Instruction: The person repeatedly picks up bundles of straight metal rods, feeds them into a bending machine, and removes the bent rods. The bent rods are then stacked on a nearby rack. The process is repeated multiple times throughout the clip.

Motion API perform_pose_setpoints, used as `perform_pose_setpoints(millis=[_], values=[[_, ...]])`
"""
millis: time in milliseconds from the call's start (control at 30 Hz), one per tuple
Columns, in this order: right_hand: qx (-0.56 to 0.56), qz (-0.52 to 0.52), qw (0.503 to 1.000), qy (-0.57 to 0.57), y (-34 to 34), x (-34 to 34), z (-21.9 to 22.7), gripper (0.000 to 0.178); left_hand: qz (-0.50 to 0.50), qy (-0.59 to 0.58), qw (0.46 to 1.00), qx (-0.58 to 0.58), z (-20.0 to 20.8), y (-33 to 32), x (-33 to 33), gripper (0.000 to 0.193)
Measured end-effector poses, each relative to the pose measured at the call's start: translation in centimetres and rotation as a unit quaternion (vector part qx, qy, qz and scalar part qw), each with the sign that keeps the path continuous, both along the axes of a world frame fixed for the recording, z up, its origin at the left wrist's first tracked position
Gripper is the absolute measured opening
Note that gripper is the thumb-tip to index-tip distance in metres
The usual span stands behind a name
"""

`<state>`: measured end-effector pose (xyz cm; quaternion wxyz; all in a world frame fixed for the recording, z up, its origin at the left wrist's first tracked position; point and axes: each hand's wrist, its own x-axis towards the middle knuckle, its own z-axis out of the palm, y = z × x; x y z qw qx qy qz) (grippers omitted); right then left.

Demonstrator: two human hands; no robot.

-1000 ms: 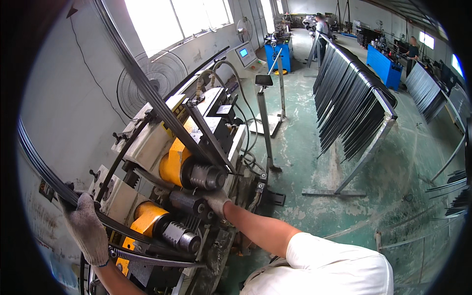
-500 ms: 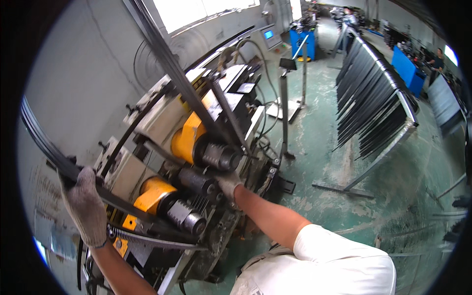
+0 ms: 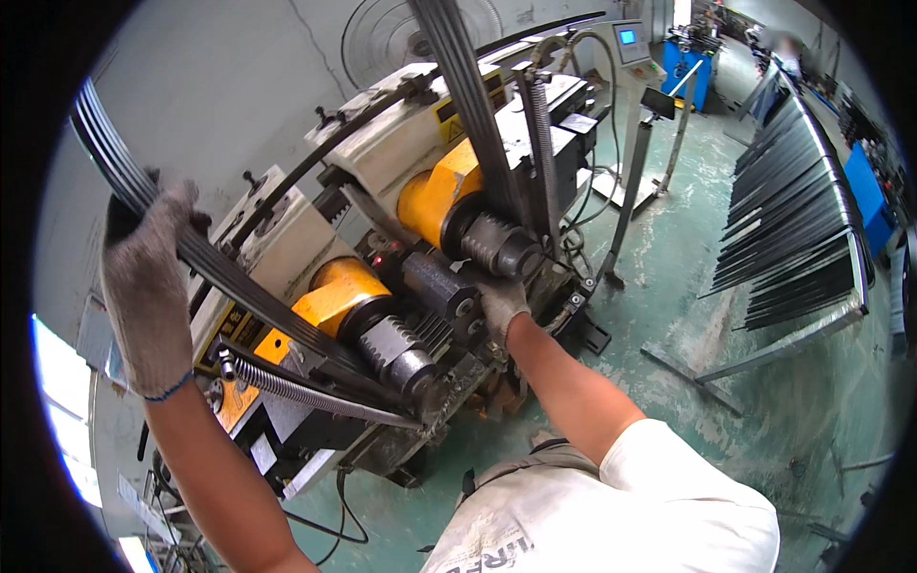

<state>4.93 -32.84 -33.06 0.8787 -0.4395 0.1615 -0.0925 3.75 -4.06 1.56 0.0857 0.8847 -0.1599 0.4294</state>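
Note:
My left hand [image 3: 148, 286], in a grey knit glove, is closed round a bundle of long dark metal bars [image 3: 253, 294]. The bundle slopes from the upper left down to the front of the machine, beside a ridged metal roller [image 3: 390, 346]. My right hand [image 3: 501, 306], also gloved, reaches in beside a dark cylinder [image 3: 435, 284] between the two roller heads; its fingers are hidden. A second bundle of bars [image 3: 470, 105] stands steeply at the farther ridged roller [image 3: 492, 244]. Yellow housings [image 3: 344, 291] sit behind the rollers.
Coil springs [image 3: 306, 390] flank the machine heads. Beyond the machine stand a black post [image 3: 630, 196] and a control box [image 3: 630, 48] with a lit screen. A rack of hanging dark bars [image 3: 788, 210] is at the right. A large fan [image 3: 411, 43] is by the wall.
The view has swung left, so the machine appears farther right. My left hand has shifted up and outward along the bars. My right hand remains beside the dark cylinder.

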Motion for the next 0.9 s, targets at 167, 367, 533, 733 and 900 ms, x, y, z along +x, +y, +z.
perform_pose_setpoints(millis=[167, 367, 533, 733, 900], values=[[-0.063, 0.013, 0.998, -0.004, -0.6, 1.4, -2.5, 0.061, 0.076, -0.090, 0.977, 0.179, 1.2, 1.4, 0.6, 0.037], [-0.032, -0.005, 0.999, -0.025, -0.7, 4.3, -8.1, 0.025, 0.080, 0.041, 0.995, 0.039, 0.0, 0.8, -1.3, 0.029], [-0.496, 0.020, 0.862, -0.103, -2.5, 5.1, -15.5, 0.036, -0.012, 0.115, 0.993, -0.025, -2.0, 0.7, -2.2, 0.023], [-0.129, 0.042, 0.988, -0.075, -1.0, 4.5, -12.5, 0.034, -0.078, 0.031, 0.960, 0.269, -1.7, 4.9, -2.6, 0.028], [0.080, 0.027, 0.996, -0.034, -0.6, 3.2, -9.5, 0.040, -0.057, 0.048, 0.958, 0.278, -1.3, 4.6, -2.7, 0.030]])
